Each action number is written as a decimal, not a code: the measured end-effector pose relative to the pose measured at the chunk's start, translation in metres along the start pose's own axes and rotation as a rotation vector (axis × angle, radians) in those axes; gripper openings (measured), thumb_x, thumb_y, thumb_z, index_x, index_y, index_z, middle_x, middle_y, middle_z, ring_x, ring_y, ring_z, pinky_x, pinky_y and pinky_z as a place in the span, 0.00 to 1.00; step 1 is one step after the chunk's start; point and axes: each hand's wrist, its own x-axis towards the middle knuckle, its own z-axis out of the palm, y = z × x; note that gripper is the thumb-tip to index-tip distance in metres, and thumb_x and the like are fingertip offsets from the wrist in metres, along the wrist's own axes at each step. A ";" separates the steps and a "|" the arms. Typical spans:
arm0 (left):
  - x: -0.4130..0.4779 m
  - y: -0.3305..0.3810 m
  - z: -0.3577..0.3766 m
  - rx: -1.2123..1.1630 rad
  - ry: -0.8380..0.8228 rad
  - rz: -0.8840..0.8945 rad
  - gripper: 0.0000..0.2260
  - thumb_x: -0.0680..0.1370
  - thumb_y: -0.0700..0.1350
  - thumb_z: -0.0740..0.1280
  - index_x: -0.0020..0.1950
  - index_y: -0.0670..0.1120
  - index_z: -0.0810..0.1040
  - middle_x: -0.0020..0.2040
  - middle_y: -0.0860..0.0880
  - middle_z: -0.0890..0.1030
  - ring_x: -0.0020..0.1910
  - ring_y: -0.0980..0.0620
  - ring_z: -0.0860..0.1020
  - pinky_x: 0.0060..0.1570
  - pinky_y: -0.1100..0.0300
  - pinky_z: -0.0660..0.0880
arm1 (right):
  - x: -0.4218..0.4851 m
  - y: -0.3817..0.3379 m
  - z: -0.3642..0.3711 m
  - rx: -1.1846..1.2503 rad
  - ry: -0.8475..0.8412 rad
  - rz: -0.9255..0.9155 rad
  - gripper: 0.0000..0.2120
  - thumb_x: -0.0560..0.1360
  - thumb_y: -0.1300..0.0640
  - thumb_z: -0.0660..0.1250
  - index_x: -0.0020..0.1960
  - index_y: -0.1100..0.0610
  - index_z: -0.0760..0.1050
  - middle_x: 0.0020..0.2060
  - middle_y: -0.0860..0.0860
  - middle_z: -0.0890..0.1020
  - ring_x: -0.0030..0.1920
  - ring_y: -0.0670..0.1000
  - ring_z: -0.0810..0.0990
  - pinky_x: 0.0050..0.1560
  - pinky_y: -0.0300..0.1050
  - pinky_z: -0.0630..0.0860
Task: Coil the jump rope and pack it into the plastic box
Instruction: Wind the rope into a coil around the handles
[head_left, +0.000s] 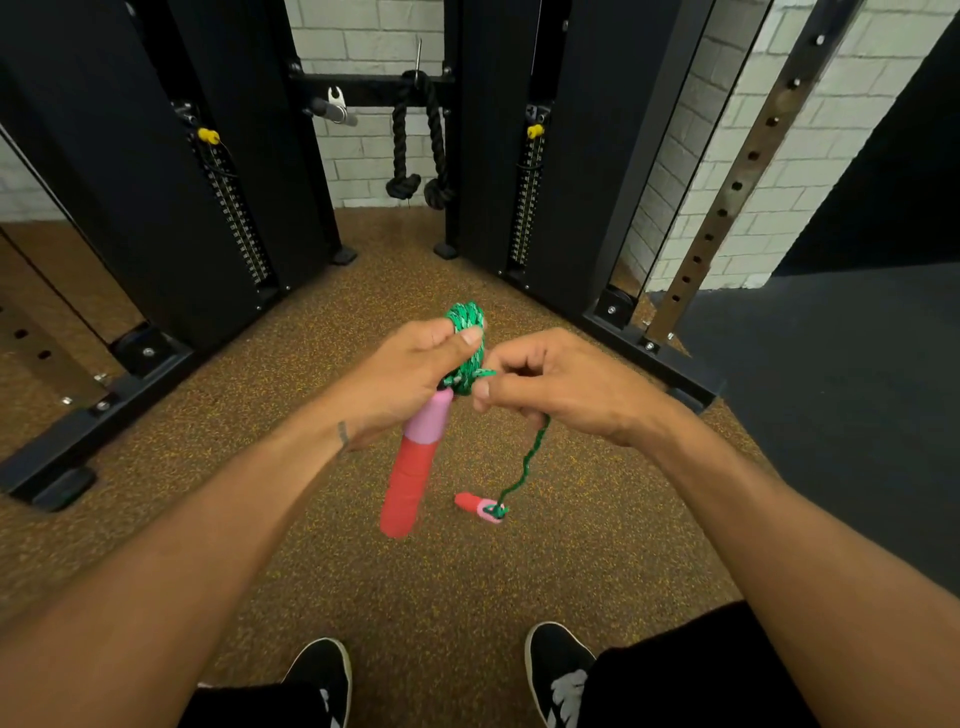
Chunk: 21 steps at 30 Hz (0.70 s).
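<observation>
My left hand (410, 374) grips a bundle of coiled green jump rope (466, 317), its thumb pressed on the coils. One red and pink handle (413, 467) hangs down below that hand. My right hand (556, 384) pinches the rope strand just beside the coil. From it a short loose length of green rope (527, 462) drops to the second red and pink handle (480, 508), which dangles above the floor. No plastic box is in view.
I stand on speckled brown rubber flooring (311, 545), my black shoes (322, 675) at the bottom edge. Black cable-machine columns (171, 171) with weight stacks rise left and right. A black triceps rope (415, 150) hangs on the crossbar. Dark grey flooring (841, 405) lies to the right.
</observation>
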 end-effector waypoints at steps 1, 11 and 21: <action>-0.001 0.001 0.000 0.016 -0.029 -0.003 0.21 0.82 0.51 0.60 0.61 0.33 0.74 0.44 0.42 0.78 0.43 0.48 0.72 0.48 0.51 0.70 | 0.001 0.001 -0.001 -0.001 0.029 -0.024 0.09 0.77 0.54 0.71 0.44 0.60 0.82 0.30 0.48 0.75 0.31 0.47 0.71 0.35 0.40 0.68; -0.006 0.010 0.001 0.087 -0.165 -0.045 0.11 0.83 0.43 0.59 0.54 0.40 0.79 0.45 0.45 0.86 0.39 0.57 0.82 0.45 0.65 0.77 | 0.002 0.001 -0.006 0.124 0.119 -0.146 0.09 0.74 0.57 0.74 0.46 0.62 0.79 0.35 0.53 0.86 0.38 0.54 0.86 0.51 0.55 0.81; -0.008 0.007 -0.006 -0.155 -0.374 0.003 0.15 0.79 0.47 0.63 0.59 0.39 0.77 0.46 0.46 0.84 0.42 0.55 0.80 0.46 0.63 0.76 | 0.015 0.009 -0.008 0.302 0.244 -0.131 0.07 0.78 0.53 0.67 0.43 0.54 0.74 0.35 0.45 0.76 0.35 0.40 0.75 0.36 0.35 0.74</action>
